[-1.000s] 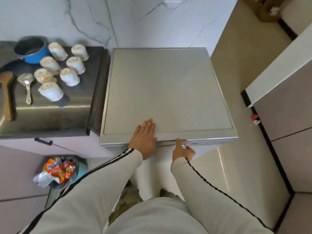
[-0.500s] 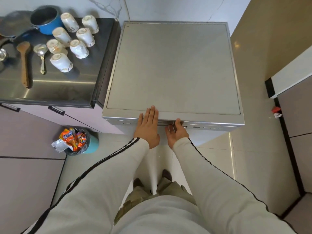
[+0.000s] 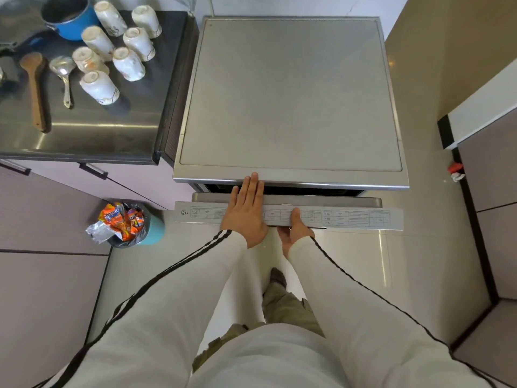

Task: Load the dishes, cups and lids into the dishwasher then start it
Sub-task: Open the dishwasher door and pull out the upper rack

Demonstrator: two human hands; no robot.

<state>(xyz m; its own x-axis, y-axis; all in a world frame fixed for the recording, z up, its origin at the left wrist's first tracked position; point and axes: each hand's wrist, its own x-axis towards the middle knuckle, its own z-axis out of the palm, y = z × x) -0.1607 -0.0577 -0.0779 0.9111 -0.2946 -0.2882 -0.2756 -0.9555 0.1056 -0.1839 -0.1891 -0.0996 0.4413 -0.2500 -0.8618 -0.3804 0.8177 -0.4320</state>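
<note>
Kitchen corner, viewed from above. A pale tiled floor is running under a steel-topped dishwasher, which is standing just beside a steel counter on its left.

From my remote station I am seeing the dishwasher door standing ajar: a dark gap is showing between its printed control strip and the machine's top rim.

The left hand is lying flat across the door's top edge, fingers straight and together, gripping nothing. Its fingertips are reaching the front rim of the top.

The right hand is gripping the door. The thumb is pressing on the control strip while the fingers are curling under the door's lower edge (I cannot see those fingertips).

On the counter, 7 cups are sitting upside down in a loose cluster, well apart from the dishwasher. A blue pot is standing behind them. A wooden spoon and a metal ladle are lying to their left.

On the floor below the counter, a teal bin is holding orange wrappers.
</note>
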